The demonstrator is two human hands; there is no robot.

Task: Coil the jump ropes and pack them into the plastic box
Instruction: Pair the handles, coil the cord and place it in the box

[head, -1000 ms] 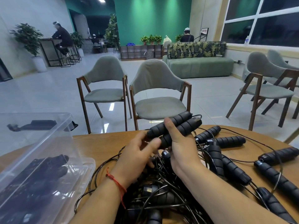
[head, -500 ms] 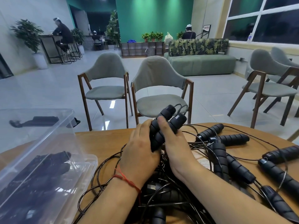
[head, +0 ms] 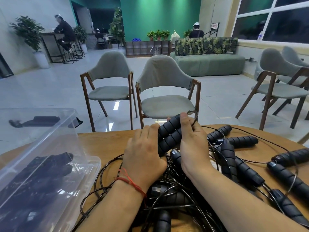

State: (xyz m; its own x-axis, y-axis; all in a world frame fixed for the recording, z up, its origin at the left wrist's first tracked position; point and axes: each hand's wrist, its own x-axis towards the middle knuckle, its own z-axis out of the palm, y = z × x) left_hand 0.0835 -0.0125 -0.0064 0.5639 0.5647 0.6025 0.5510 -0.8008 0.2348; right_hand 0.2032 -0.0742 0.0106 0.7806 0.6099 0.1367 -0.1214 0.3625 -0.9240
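Observation:
Two black ribbed jump rope handles (head: 168, 136) lie side by side, tilted up to the right, gripped between both my hands above the table. My left hand (head: 143, 158) holds their lower ends; my right hand (head: 192, 141) wraps the upper part, thumb on top, with a loop of black cord by the fingers. Below lies a tangled pile of jump ropes (head: 175, 195) with several more handles (head: 240, 141) spread to the right. The clear plastic box (head: 78, 178) stands at the left, dark coiled ropes inside.
The box's clear lid (head: 50, 124) rises at the left behind the box. The wooden table (head: 107, 143) ends just beyond my hands. Two grey chairs (head: 160, 91) stand close behind it, more chairs at the right.
The two handles have swung from pointing right to steeper, then settled tilted again. Both hands have closed tighter round them, the left sliding under their lower ends.

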